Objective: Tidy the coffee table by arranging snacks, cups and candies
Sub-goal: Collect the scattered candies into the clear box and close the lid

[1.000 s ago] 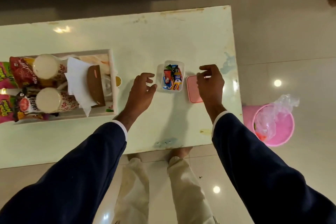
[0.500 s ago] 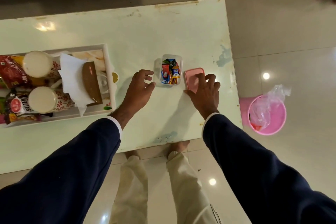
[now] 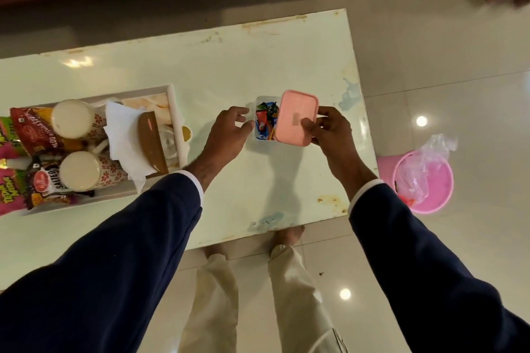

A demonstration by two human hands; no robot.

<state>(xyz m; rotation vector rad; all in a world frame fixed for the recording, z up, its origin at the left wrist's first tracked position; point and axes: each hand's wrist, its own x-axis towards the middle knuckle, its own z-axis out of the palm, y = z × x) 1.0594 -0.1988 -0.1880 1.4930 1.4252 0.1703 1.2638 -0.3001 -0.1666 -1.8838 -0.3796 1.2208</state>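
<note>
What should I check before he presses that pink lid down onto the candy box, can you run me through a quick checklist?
1. Lid held: ok. The right hand pinches the pink lid at its right edge.
2. Box steadied: ok. The left hand is at the left wall of the clear candy box.
3. Lid lined up: not ok. It covers only the right part of the box, and the left part is open.
4. Candies below the rim: cannot tell from above.
5. Lid right side up: cannot tell.
6. Room around the box: ok. The tray sits apart to the left.
</note>
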